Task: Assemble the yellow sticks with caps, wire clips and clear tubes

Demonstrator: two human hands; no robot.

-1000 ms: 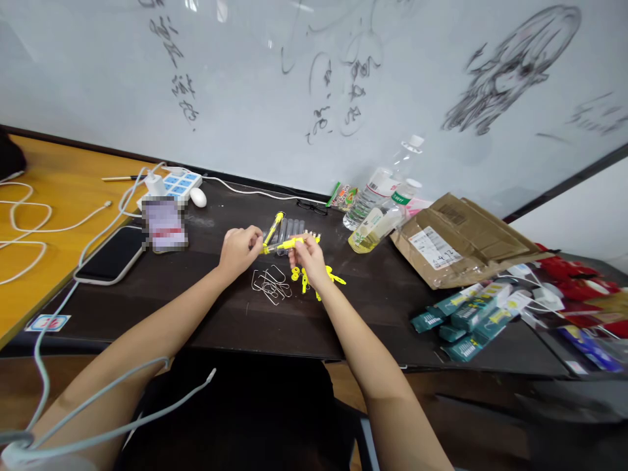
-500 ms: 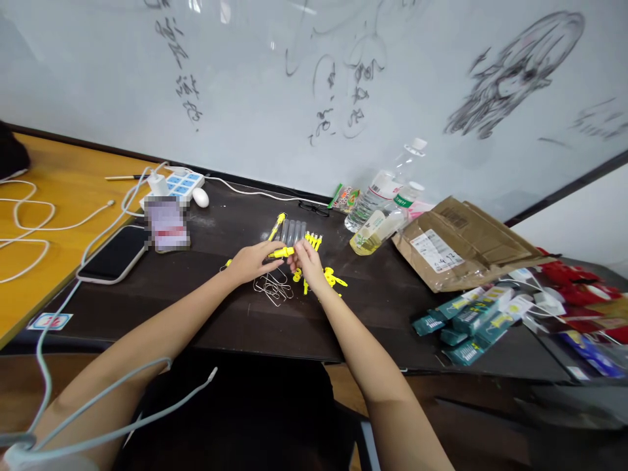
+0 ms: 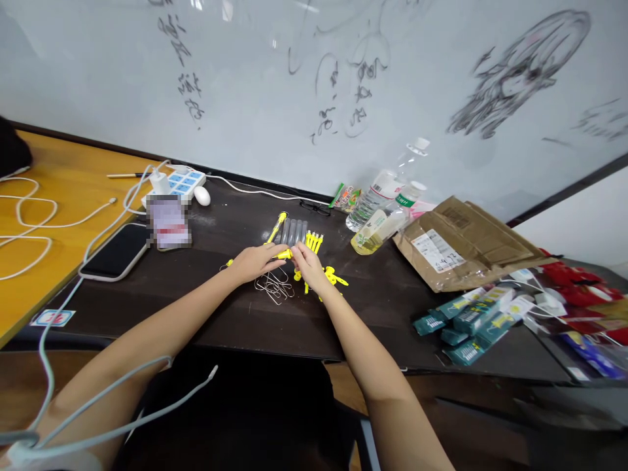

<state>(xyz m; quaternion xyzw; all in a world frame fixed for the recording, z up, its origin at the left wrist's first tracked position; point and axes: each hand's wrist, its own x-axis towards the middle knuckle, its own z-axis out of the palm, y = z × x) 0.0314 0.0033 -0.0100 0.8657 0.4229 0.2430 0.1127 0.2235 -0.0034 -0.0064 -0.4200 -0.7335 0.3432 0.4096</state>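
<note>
Dark worktop (image 3: 275,327) is running along whiteboard (image 3: 245,98). Mid-worktop, L hand (image 3: 251,263) & R hand (image 3: 308,265) fingers are gripping yellow part (image 3: 284,254), ends prob. hidden; worktop is stretching btwn. them & near edge.

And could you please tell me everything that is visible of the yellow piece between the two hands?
The yellow piece is small, bright and plastic-looking, its ends covered. It is held roughly crosswise on the near side of the clear tubes, its right end pinched by the right hand, its left part between the thumb and fingers of the left hand. Finer detail is unclear.
</note>
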